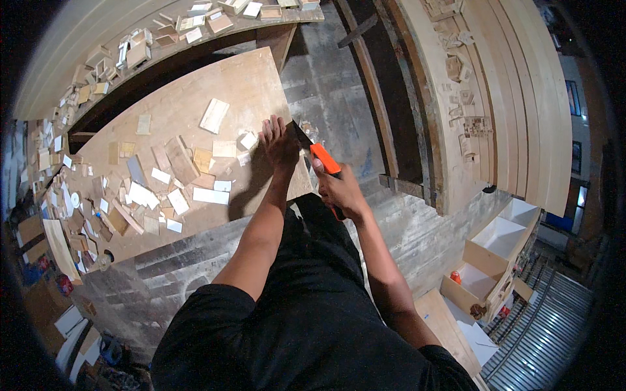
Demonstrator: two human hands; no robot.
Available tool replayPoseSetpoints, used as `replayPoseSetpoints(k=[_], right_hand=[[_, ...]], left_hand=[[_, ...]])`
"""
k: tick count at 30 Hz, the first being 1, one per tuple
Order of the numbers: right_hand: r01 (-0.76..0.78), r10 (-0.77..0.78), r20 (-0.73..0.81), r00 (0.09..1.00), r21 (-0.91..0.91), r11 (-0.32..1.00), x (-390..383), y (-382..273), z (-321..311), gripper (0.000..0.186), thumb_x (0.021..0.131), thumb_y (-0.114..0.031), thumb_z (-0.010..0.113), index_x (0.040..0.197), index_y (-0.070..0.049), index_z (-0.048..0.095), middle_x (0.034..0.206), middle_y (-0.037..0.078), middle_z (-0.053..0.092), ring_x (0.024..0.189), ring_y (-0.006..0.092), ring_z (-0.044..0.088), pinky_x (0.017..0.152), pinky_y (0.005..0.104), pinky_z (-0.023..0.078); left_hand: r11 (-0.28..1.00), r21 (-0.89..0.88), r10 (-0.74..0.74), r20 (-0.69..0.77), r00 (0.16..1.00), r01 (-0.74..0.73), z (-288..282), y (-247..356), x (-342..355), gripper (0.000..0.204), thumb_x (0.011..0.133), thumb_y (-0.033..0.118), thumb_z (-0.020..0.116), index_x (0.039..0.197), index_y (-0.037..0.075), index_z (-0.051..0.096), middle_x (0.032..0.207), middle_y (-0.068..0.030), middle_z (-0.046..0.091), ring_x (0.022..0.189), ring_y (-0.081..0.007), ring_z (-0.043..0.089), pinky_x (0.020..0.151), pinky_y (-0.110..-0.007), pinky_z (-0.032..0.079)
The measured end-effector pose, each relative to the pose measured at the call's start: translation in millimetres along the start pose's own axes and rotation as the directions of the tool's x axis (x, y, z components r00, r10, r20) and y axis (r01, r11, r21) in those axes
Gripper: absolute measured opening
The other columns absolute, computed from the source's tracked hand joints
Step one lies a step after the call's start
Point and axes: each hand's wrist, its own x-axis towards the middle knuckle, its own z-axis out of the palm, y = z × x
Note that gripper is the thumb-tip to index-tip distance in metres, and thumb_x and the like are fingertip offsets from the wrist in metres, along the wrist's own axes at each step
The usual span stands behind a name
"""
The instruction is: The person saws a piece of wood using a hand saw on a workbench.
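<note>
My left hand rests with its fingers extended at the right edge of the pale plywood worktop; whatever lies directly beneath it is hidden. My right hand is closed round the orange-and-black handle of a hand saw. The saw's dark blade points up and left, beside my left fingertips at the board's edge. Left of my left hand lie a small white block, a pale rectangular piece and several scattered wood and white offcuts.
A shelf of small wooden pieces runs along the back. At the right stand long boards and a frame with dark openings. Wooden drawers with a small red object sit at lower right. Grey floor shows beyond the worktop.
</note>
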Motion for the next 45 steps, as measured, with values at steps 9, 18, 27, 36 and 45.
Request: replayPoseSetpoints(k=[9,18,27,36,45], right_hand=[[0.003,-0.002,-0.022,1.0,0.036,0.999,-5,10,6,0.047,0.097,-0.048,0.065,0.079,-0.006,0.054,0.058,-0.005,0.046,0.051,0.0062,0.042,0.046,0.0284,0.032],[0.018,-0.016,-0.035,0.999,0.049,0.999,1,28,6,0.048,0.096,-0.044,0.067,0.072,-0.005,0.052,0.058,-0.004,0.046,0.051,0.0073,0.04,0.046,0.0288,0.032],[0.068,-0.07,0.008,0.998,0.13,0.989,-3,27,7,0.047,0.098,-0.044,0.065,0.073,-0.006,0.052,0.057,-0.004,0.044,0.047,0.0074,0.04,0.043,0.0289,0.031],[0.011,-0.012,0.033,0.999,0.046,0.999,-7,17,1,0.049,0.099,-0.042,0.063,0.071,-0.003,0.053,0.059,-0.002,0.045,0.057,0.0097,0.042,0.053,0.0325,0.036],[0.034,-0.035,0.032,0.999,0.023,0.999,-5,25,1,0.049,0.099,-0.043,0.062,0.075,0.0,0.055,0.065,0.002,0.051,0.065,0.0115,0.044,0.06,0.0342,0.041]], left_hand=[[0.999,0.03,-0.014,0.07,0.997,0.012,-12,3,3,0.071,0.091,0.04,0.057,0.149,0.003,0.041,0.16,-0.0153,0.035,0.15,-0.0383,0.024,0.12,-0.057,0.014],[0.999,0.045,0.015,0.062,0.998,-0.018,-10,2,3,0.069,0.098,0.044,0.046,0.152,0.003,0.037,0.162,-0.0157,0.03,0.152,-0.0384,0.02,0.12,-0.058,0.011],[0.998,0.06,0.006,0.115,0.993,-0.013,-3,3,6,0.065,0.102,0.04,0.04,0.154,0.002,0.032,0.165,-0.0155,0.023,0.154,-0.0354,0.013,0.121,-0.059,0.007],[0.998,0.036,-0.047,0.15,0.988,0.042,-7,9,8,0.068,0.099,0.037,0.045,0.155,0.002,0.029,0.165,-0.0169,0.022,0.154,-0.0367,0.014,0.122,-0.059,0.009],[0.999,0.038,-0.002,0.092,0.996,-0.002,1,5,8,0.072,0.096,0.033,0.052,0.156,0.002,0.027,0.165,-0.0167,0.02,0.154,-0.0374,0.012,0.122,-0.057,0.012]])
